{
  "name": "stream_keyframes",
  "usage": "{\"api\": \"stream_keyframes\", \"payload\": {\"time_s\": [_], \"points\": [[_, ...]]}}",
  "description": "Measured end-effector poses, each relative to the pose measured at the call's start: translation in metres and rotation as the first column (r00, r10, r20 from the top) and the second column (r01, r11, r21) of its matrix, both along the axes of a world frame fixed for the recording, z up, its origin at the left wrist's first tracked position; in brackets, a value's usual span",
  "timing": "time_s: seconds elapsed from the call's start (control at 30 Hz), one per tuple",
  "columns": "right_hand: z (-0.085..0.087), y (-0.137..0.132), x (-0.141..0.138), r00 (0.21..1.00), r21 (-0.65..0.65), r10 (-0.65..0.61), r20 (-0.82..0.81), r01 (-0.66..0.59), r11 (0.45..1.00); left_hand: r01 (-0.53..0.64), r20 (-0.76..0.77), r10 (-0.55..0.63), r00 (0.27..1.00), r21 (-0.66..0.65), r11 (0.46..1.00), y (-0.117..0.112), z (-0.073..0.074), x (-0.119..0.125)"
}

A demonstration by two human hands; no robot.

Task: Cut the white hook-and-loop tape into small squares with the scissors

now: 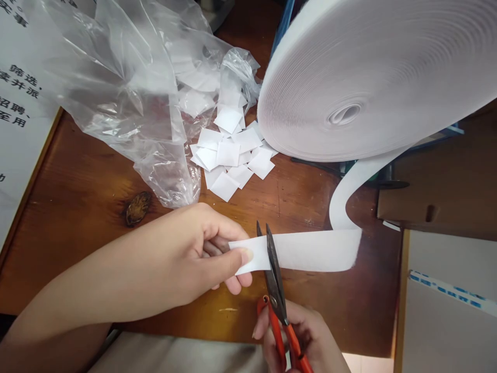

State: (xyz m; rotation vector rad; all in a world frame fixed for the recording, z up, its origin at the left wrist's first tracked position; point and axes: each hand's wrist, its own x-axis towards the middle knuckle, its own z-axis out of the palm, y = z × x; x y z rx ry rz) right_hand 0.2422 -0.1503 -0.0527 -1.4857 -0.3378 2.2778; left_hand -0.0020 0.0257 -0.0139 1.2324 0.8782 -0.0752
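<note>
Between thumb and fingers, my left hand (pixel 221 254) pinches the free end of a white fabric-like strip (pixel 314 250). My right hand (pixel 306 331) grips the red handles of a pair of scissors (pixel 275 274). The dark blades stand parted across the strip, one over it and one under, a short way right of my left thumb. From there the strip runs right, folds back and curves up to a big white roll (pixel 373 77). Above my hands lies a loose pile of cut white squares (pixel 229 154).
A crumpled clear plastic bag (pixel 128 77) with white pieces inside lies at the upper left. A printed white board (pixel 19 129) borders the left edge. A cardboard box (pixel 438 191) is at the right, beneath the roll. All this surrounds a wooden table (pixel 77 207).
</note>
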Motion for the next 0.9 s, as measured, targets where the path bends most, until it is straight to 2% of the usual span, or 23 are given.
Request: {"api": "stream_keyframes", "payload": {"time_s": [0.27, 0.5, 0.7, 0.8, 0.9], "points": [[-0.006, -0.005, -0.006, 0.997, -0.004, -0.067, 0.027, 0.067, 0.998, 0.011, -0.022, -0.011, 1.0, 0.005, 1.0, 0.002, -0.002, 0.0], [0.002, -0.001, -0.005, 0.999, 0.021, -0.036, 0.022, 0.035, 0.999, -0.015, 0.011, 0.015, 1.0, 0.008, 1.0, 0.0, 0.001, 0.001], [-0.002, -0.006, -0.013, 0.99, -0.046, -0.092, 0.102, 0.098, 0.994, -0.049, 0.025, 0.049, 0.998, 0.003, 0.999, 0.002, 0.001, 0.004], [-0.001, -0.007, -0.018, 0.986, 0.022, -0.109, 0.125, 0.107, 0.994, -0.047, 0.033, 0.047, 0.998, 0.0, 0.999, 0.003, 0.001, 0.003], [0.007, -0.002, -0.022, 0.976, 0.109, -0.077, 0.204, 0.055, 0.993, -0.039, 0.019, 0.039, 0.999, 0.031, 0.999, 0.001, -0.001, 0.001]]}}
